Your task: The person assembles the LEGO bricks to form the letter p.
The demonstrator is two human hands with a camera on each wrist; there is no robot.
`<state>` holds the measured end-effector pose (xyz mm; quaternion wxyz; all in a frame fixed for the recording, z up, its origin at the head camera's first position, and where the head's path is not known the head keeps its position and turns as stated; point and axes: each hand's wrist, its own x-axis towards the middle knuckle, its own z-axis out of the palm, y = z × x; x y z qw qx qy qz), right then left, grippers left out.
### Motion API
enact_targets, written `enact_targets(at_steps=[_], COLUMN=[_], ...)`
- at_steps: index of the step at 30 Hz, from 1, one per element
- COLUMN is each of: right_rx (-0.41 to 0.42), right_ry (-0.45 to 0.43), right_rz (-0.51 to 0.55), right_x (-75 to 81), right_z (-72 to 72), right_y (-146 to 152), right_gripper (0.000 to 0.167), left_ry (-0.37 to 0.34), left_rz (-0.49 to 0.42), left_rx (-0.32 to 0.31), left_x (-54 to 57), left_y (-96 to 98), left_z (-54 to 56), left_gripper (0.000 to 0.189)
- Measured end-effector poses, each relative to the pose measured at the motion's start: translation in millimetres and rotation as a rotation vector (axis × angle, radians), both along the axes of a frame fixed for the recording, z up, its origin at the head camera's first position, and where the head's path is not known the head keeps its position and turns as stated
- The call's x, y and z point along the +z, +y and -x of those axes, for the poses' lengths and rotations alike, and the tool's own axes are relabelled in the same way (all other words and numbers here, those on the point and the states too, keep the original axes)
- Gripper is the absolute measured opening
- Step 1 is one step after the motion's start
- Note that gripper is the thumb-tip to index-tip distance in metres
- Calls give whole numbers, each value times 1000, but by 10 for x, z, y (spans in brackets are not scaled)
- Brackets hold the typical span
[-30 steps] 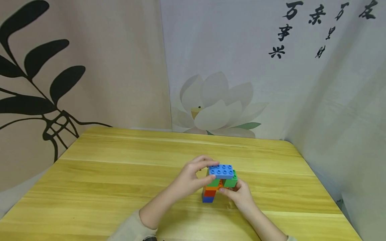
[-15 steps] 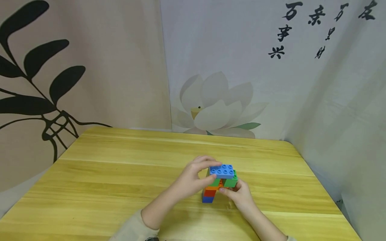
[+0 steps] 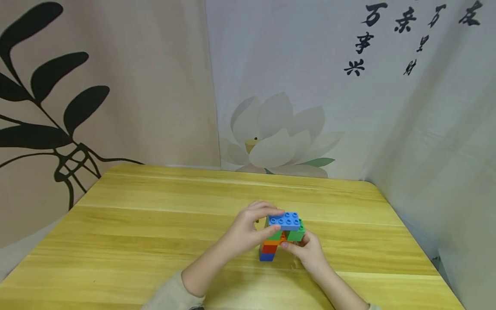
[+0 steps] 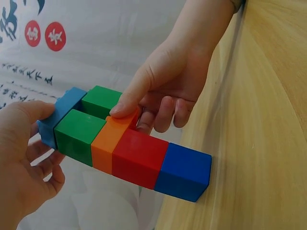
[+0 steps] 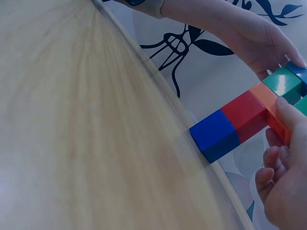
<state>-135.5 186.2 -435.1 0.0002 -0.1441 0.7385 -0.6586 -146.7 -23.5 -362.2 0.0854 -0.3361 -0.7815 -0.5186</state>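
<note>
A small tower of toy building blocks stands on the wooden table. Its dark blue block (image 3: 267, 257) is at the bottom, with a red block (image 4: 140, 157) on it and an orange block (image 4: 106, 143) above. Two green blocks (image 4: 76, 136) sit apart from each other on the orange one. Across the top lies a light blue block (image 3: 284, 221) with studs. My left hand (image 3: 248, 226) pinches that light blue block between thumb and fingers. From the right, my right hand (image 3: 308, 252) grips the orange block, thumb in front; some fingertips are hidden behind it.
The wooden table (image 3: 155, 241) spreads out around the tower. Behind it hangs a pale backdrop (image 3: 294, 64) printed with a lotus, dark leaves and characters. A pale sleeve (image 3: 172, 292) covers the left forearm.
Both hands keep their hold on the tower. The left fingers and the light blue block shift only slightly; the rest stays in place.
</note>
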Motion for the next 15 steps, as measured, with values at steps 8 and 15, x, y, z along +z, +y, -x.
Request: enact_targets(at_steps=[8, 15], right_rx=[-3, -23], right_ry=[-4, -21], right_rz=[-4, -19], right_x=[11, 22], right_z=[-7, -16], right_y=[-6, -13], right_gripper=[40, 41], left_ry=[43, 48], left_rz=[18, 40], left_rx=[28, 58], left_x=[34, 27], left_y=[21, 35], left_z=[-50, -79], left_gripper=[30, 31])
